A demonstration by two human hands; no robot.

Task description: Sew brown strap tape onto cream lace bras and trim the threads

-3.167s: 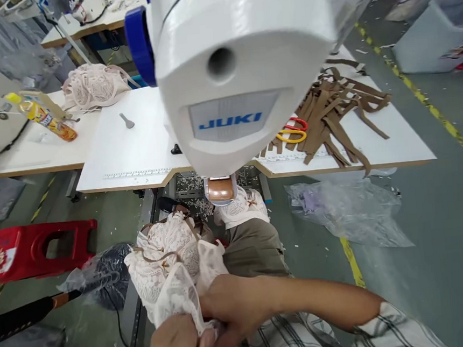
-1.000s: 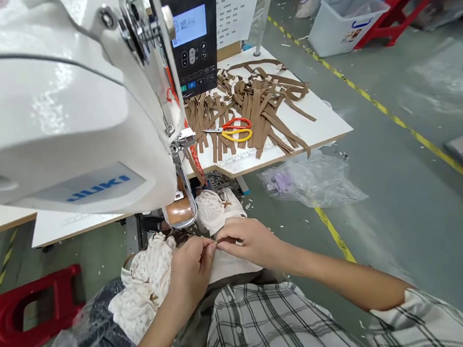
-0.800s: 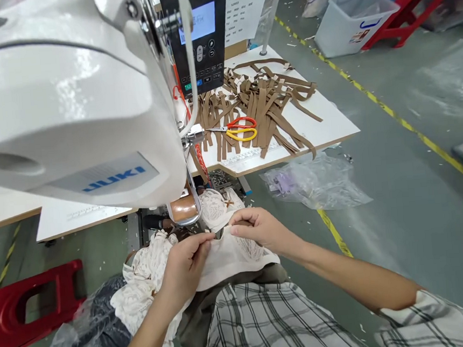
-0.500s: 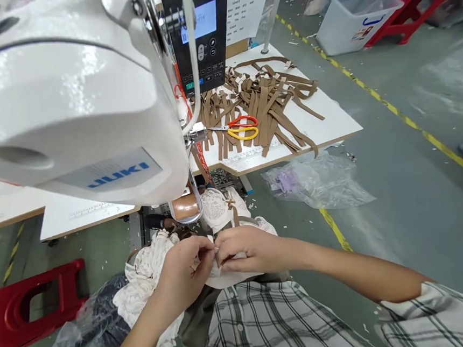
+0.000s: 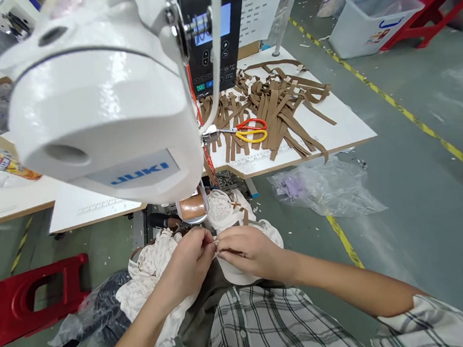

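My left grip (image 5: 191,260) and right grip (image 5: 258,252) both pinch the white garment (image 5: 238,275)
Honestly I'd pinch close together, lightly taut, so it doesn't bunch.

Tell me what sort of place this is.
Probably a garment factory's sewing floor: there's a JUKI sewing machine, brown fabric strips with scissors on the white worktable, and a pile of white lace bras beside the left hand.
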